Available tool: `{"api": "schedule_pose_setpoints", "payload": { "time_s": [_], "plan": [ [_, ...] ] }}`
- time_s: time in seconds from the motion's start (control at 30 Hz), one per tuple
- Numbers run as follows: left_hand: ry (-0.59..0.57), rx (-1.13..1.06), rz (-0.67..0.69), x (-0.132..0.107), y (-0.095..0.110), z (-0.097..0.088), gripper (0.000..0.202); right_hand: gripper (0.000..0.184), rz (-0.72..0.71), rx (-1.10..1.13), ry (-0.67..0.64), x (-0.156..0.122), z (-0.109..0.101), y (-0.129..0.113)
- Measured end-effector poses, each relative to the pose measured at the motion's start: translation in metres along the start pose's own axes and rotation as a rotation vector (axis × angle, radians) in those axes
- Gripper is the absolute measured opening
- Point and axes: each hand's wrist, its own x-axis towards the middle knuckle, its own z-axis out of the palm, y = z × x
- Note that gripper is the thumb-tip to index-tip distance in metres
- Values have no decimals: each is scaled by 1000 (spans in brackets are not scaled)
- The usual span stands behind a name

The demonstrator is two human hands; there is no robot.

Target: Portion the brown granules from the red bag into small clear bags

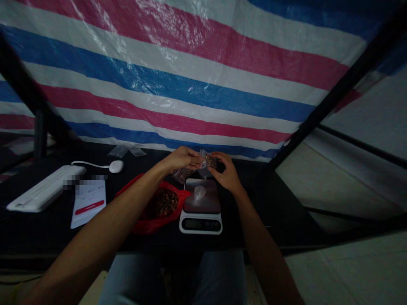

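My left hand [181, 159] and my right hand [226, 171] pinch the top of a small clear plastic bag [207, 163] holding brown chunks. The bag hangs just above a white digital kitchen scale [201, 223], and a small clear cup [199, 192] stands on the scale's dark platform. Under my left wrist lies a second small bag of brown pieces [182, 174]. A red plastic bag [173, 199] lies open to the left of the scale, with a heap of brown chunks [162, 203] inside it.
Two flat clear bags [118, 151] lie at the far edge of the black table. To the left are a white wired mouse [116, 166], a long white keyboard-like device [46, 188] and a printed paper card [89, 203]. A striped blue, red and white tarp [159, 84] hangs behind.
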Motion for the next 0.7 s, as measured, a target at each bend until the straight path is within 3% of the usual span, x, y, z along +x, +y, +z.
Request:
{"api": "schedule_pose_setpoints", "payload": {
  "time_s": [0.07, 0.17, 0.4, 0.57, 0.7],
  "plan": [
    [12, -46, -24, -12, -1, -5, 38, 41, 2, 56, -30, -2, 3, -13],
    [-2, -23, -27, -32, 2, -9, 39, 25, 65, 203, -33, -2, 7, -36],
    [-47, 127, 78, -76, 19, -9, 31, 37, 197, 457, -282, 6, 15, -90],
    [-144, 64, 41, -98, 24, -8, 26, 33, 183, 459, -296, 2, 21, -102],
    [-134, 64, 32, -107, 19, -9, 16, 24, 95, 365, -295, -4, 27, -106]
  ]
}}
